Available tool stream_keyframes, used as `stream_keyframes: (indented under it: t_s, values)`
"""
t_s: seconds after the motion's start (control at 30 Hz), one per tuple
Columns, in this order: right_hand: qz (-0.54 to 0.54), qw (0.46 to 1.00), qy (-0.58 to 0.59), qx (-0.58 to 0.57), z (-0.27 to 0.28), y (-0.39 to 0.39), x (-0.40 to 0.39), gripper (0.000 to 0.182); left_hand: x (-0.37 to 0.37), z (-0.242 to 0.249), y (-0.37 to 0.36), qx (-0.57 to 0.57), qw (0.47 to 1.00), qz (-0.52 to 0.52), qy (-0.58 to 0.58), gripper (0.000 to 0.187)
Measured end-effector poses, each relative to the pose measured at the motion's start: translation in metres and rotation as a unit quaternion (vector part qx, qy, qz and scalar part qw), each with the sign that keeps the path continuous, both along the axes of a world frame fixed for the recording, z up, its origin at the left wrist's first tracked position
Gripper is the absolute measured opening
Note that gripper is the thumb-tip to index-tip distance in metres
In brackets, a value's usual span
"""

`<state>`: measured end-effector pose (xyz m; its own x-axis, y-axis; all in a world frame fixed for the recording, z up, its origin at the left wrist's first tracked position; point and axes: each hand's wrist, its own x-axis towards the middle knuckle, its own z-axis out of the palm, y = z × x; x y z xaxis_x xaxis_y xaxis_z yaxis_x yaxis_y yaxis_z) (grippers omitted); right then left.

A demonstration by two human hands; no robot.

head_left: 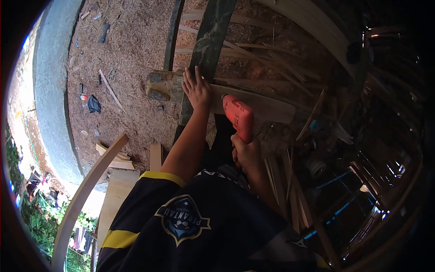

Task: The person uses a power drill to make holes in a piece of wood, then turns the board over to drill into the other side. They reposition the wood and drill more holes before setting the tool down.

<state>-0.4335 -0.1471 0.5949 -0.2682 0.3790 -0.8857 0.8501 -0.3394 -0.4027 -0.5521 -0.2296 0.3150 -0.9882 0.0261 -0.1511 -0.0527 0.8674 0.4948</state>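
My left hand lies flat, fingers spread, where a dark weathered beam meets a pale wooden board. My right hand is wrapped around the handle of a red power drill. The drill's nose points up and left, overlapping the pale board just right of my left hand. A worn wooden block sticks out to the left of the beam.
Wood shavings cover the ground. Loose wooden strips lie beyond the board, more by my right side. A curved plank rises at lower left, near a concrete ledge. A black plastic bag lies on the ground.
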Motion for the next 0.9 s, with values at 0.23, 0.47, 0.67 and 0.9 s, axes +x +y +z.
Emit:
stream_keyframes:
  t_s: [0.23,0.47,0.67,0.9]
  values:
    - [-0.029,0.999,0.025,-0.020,0.019,0.012,0.009,0.017,0.000,-0.007,-0.002,0.022,1.000,-0.010,-0.003,0.058]
    - [-0.064,0.994,0.087,0.013,0.045,0.018,0.038,0.025,0.001,0.001,-0.008,-0.004,0.995,-0.097,0.037,0.062]
    - [-0.104,0.985,0.132,0.038,0.039,0.026,0.065,0.026,0.001,0.020,-0.015,-0.130,0.930,-0.323,0.115,0.064]
    - [-0.141,0.973,0.171,0.061,0.033,0.025,0.093,0.026,0.012,0.023,-0.020,-0.133,0.899,-0.393,0.139,0.066]
